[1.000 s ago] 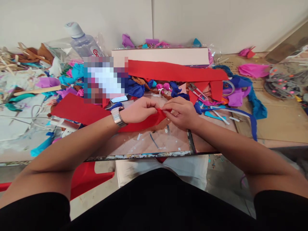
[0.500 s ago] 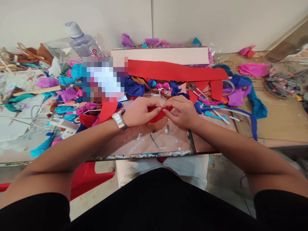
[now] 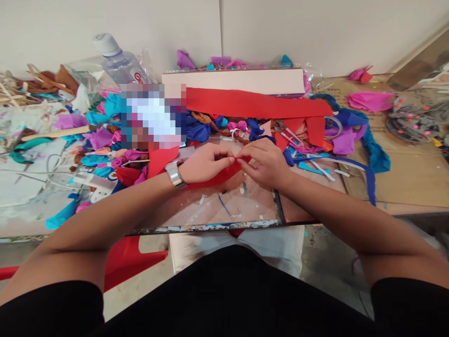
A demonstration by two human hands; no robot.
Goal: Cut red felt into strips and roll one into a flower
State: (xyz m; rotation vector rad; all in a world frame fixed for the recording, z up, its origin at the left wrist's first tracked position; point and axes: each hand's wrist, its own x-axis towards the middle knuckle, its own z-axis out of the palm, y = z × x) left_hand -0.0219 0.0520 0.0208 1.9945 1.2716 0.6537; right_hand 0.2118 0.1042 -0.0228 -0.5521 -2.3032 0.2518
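1. Red strip (image 3: 218, 180) was plain and bright — a single flat colour, darkening a little in the shade below the fingers, with the left hand covering part of it.
2. It spread beneath both hands, over the counter (image 3: 189, 210); whether it touched the surface, I could not tell.
3. The left grip (image 3: 206, 164) was closed, thumb and fingertips pinching the strip.
4. The right grip (image 3: 264, 163) pinched it too, fingertips just beside the left ones.
5. Beyond lay a longer red band (image 3: 259, 103).
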